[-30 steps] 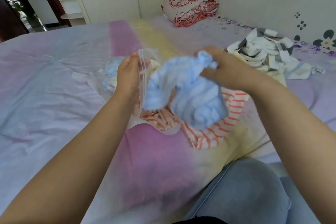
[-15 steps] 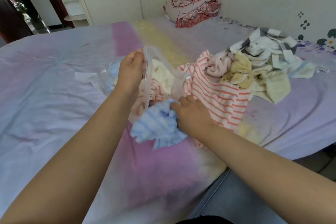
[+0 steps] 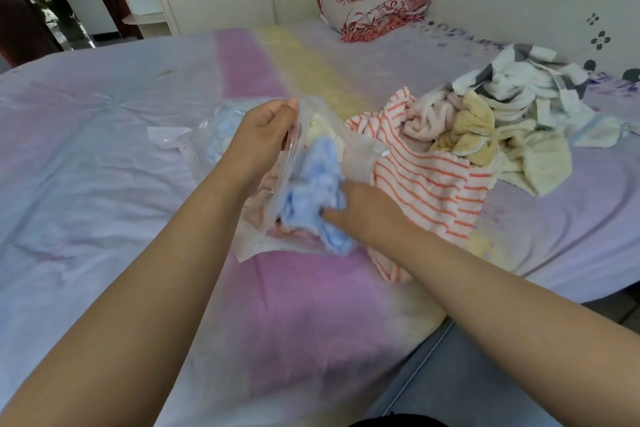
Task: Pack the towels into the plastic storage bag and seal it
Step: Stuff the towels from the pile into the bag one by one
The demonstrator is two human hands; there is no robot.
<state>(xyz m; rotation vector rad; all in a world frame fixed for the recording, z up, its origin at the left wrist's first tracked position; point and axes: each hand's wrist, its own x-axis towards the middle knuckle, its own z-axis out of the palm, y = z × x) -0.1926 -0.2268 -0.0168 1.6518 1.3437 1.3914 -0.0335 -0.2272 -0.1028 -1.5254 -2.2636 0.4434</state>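
Note:
A clear plastic storage bag [image 3: 360,163] lies on the bed with its mouth towards me. My left hand [image 3: 266,135] pinches the bag's upper edge and holds the mouth up. My right hand [image 3: 367,215] grips a crumpled light blue towel [image 3: 311,194] that sits in the bag's mouth, partly inside. Pink and cream towels show through the plastic deeper in. An orange-and-white striped towel [image 3: 429,191] lies just right of the bag, under my right forearm. More loose towels [image 3: 485,135], pink, yellow, cream and grey-white, are heaped to the right.
The bed [image 3: 104,184] has a pale purple sheet with pink and yellow bands. A folded red-patterned quilt [image 3: 374,7] rests at the far end by the wall. The bed's edge drops off at lower right, by my knee [image 3: 467,374]. Shelves stand far left.
My right hand brought the blue towel down from in front of me and pushed it into the bag's mouth. My left hand kept hold of the bag's edge.

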